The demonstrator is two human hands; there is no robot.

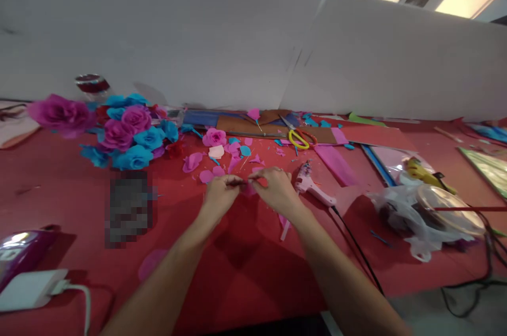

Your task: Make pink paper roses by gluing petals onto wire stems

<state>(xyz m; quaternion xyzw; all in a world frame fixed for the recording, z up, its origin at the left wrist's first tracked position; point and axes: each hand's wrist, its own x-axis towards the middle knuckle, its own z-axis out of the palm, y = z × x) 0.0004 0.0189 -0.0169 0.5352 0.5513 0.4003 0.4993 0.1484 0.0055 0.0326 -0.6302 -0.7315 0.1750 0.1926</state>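
Meeting at their fingertips above a red surface, the two hands are working close together. The left hand and the right hand both pinch a small pink piece of paper, which is between them and partly hidden by the fingers; its exact shape I cannot tell.

Just beyond the hands are scattered pink paper petals, a pink paper rose and a light-blue paper petal. Farther beyond them, a brown flat sheet lies near the wall, and scissors with one yellow and one orange handle rest partly on it.

Near the right hand, on its right side, lies a pale pink glue gun with a black cord, which runs toward the near edge. Well to the right of this hand is a translucent white plastic bag.

Well to the left of the left hand, and farther away, there is a bunch of blue, pink and red paper flowers. Nearer than the hands, at far left, is a white block-shaped adapter with a white cable.
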